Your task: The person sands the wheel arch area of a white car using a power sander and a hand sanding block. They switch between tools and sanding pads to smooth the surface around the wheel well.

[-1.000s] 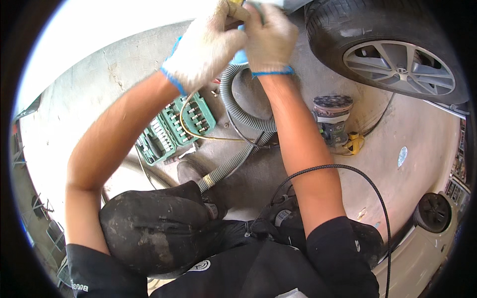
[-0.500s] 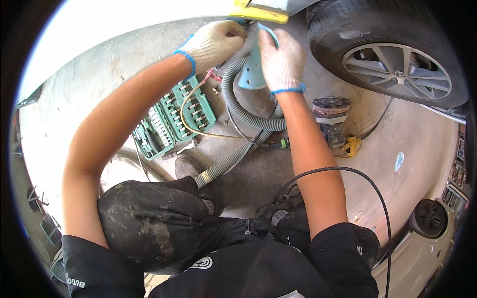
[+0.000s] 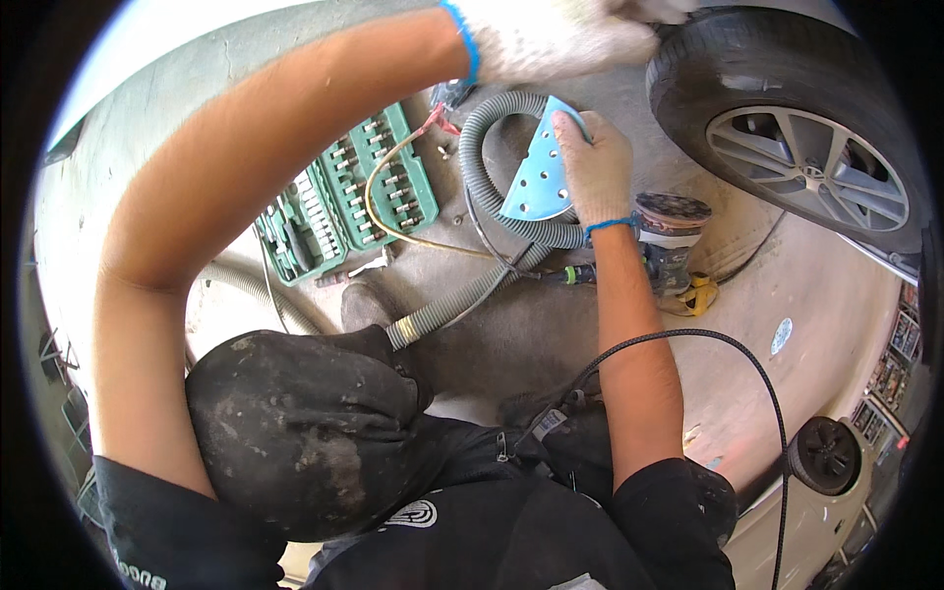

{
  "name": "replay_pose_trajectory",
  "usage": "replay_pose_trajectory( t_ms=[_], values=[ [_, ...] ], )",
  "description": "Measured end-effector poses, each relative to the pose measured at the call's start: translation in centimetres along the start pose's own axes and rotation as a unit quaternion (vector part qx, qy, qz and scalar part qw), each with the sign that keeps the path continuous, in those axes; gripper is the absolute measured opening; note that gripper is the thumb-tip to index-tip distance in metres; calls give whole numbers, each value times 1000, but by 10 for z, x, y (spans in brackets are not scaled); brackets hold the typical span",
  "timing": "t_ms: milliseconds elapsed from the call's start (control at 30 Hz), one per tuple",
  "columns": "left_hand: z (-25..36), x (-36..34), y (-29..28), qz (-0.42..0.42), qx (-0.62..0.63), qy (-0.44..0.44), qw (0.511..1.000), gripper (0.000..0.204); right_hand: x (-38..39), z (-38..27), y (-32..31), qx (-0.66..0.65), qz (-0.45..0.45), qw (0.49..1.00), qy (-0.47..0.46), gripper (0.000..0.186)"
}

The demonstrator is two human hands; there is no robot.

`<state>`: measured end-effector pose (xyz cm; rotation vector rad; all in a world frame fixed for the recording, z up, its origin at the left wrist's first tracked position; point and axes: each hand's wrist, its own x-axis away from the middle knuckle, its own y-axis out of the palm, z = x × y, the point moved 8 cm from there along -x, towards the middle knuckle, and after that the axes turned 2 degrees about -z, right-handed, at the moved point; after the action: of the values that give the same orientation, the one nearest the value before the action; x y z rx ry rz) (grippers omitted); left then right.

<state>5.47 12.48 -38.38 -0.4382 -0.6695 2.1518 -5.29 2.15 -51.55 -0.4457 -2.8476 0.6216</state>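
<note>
My left hand [image 3: 560, 37], in a white knit glove with a blue cuff, reaches across the top edge toward the car tyre [image 3: 737, 74]. Its fingers are blurred and partly cut off, so their grip does not show. In my right hand [image 3: 598, 169], gloved the same way, is a light-blue sanding disc [image 3: 534, 182] with punched holes, folded over and pinched under the thumb. Behind the disc a grey ribbed hose [image 3: 472, 157] loops on the floor. Below and right of my right hand stands a sander [image 3: 674, 241], its round pad facing up.
An open green socket set [image 3: 344, 197] lies left on the concrete floor. A yellowish air line [image 3: 372, 206] crosses it. A black braided cable [image 3: 733, 349] arcs over my right forearm. Another car's wheel [image 3: 831, 454] is at lower right.
My left hand has swung right and upward, away from my right hand, toward the tyre. My right hand has lowered and shifted right with the sanding disc, whose holed face now shows more fully.
</note>
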Motion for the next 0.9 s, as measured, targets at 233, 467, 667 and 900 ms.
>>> replay_pose_trajectory(
  t_ms=[233, 467, 667, 900],
  values=[
    [-85, 41, 75, -131, 67, -204, 968, 57, -4, 4, -11, -79, -6, 996, 36, 23],
    [-79, 63, 103, -208, 227, -260, 915, 50, 4, 7, 3, -377, -59, 912, 150, 29],
    [-91, 58, 94, -122, 252, -255, 926, 46, 2, 7, 0, -328, -17, 935, 133, 23],
    [-71, 62, 108, -186, 299, -234, 906, 70, 4, -22, -15, 44, 51, 998, -8, 35]
  ],
)
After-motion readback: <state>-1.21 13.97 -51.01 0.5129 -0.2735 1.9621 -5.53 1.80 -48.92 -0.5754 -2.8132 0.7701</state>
